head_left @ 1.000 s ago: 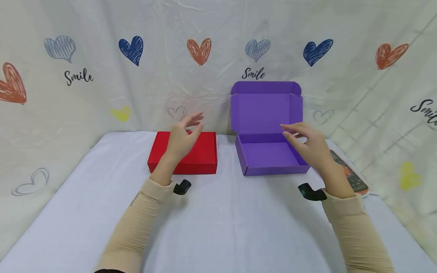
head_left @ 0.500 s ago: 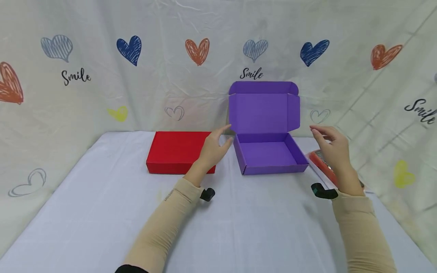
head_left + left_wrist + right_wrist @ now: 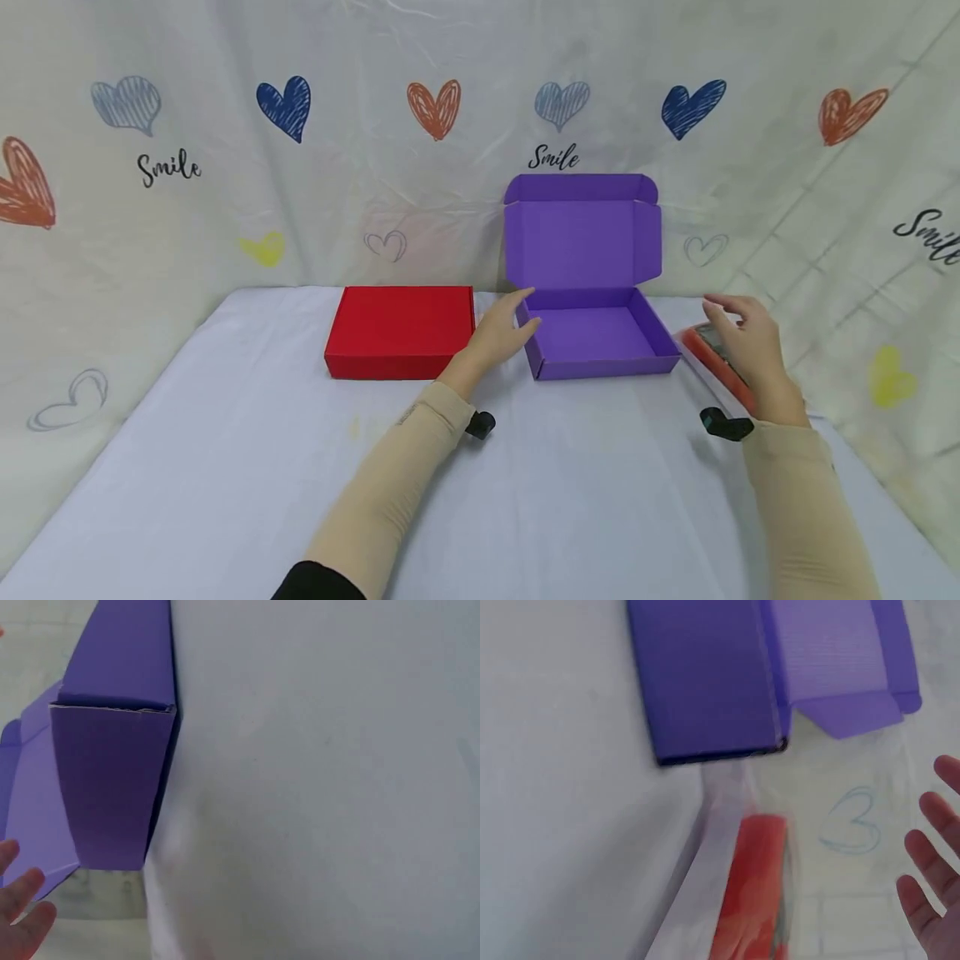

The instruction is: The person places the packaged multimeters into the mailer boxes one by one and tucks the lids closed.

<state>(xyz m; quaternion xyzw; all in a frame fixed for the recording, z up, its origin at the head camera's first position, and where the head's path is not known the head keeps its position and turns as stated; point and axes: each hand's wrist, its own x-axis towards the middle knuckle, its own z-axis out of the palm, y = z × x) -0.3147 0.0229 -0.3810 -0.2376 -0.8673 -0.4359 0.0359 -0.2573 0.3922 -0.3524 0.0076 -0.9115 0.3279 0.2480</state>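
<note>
Hands (image 3: 498,335) (image 3: 753,348) loosely spread, purple box (image 3: 585,302) between

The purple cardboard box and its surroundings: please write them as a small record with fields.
purple cardboard box: open, lid raised
red rectangular box: closed, to the left
flat orange-and-dark item: right of the purple cardboard box, partly hidden
left hand: at the purple cardboard box's left side; contact unclear
right hand: near the flat item, holding nothing
white cloth: under both boxes

My head view, forward and down over white cloth-covered worktop (image 3: 570,500), nearer wrist views from either side, all sharing an open purple cardboard box (image 3: 607,367)
</note>
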